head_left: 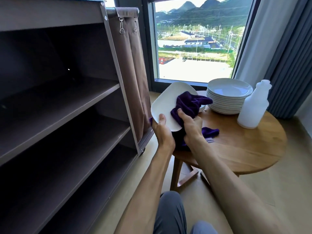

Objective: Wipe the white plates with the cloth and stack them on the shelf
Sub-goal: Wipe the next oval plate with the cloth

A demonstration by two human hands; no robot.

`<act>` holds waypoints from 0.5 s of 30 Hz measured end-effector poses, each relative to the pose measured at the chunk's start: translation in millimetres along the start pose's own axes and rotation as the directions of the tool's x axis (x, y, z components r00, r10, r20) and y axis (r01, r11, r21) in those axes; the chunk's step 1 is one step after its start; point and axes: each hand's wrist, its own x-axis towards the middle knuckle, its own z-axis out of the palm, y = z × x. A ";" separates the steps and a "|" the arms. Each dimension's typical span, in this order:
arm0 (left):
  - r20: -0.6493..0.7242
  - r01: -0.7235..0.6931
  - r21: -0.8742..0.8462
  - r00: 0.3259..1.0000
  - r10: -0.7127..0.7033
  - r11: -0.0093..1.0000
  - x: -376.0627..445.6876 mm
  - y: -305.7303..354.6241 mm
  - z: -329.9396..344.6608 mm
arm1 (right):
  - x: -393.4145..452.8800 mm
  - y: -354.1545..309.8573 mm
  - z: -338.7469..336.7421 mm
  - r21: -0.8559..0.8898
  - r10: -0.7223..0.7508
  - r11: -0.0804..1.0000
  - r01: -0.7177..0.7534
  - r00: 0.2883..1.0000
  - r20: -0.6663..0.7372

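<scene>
My left hand [162, 130] grips the lower edge of a white plate [166, 102], thumb on its face, holding it tilted above the table's left edge. My right hand [190, 126] clutches a purple cloth [189, 103] bunched against the plate's right side; part of the cloth hangs down onto the table. A stack of several white plates [228, 97] stands at the back of the round wooden table [244, 149]. The dark brown shelf cart [67, 105] on the left has bare shelves.
A white plastic bottle [253, 107] stands on the table right of the stack. A brown fabric bag [130, 65] hangs on the cart's side. Behind are a window and grey curtains [287, 56]. My knees show at the bottom.
</scene>
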 end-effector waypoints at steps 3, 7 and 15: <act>0.038 -0.031 0.101 0.999 0.027 0.994 -3.0 14.6 -7.9 | 10.2 -12.8 0.2 0.023 -0.007 1.000 0.009 0.996 -0.089; 0.116 -0.094 0.284 0.991 0.064 0.954 1.0 33.1 -25.4 | 39.2 -27.3 -8.8 -0.019 -0.051 0.999 0.048 0.987 -0.154; -0.003 -0.217 0.237 0.975 0.224 0.947 -12.3 24.3 3.8 | 37.9 -8.0 6.5 0.139 0.103 0.988 -0.064 0.949 -0.299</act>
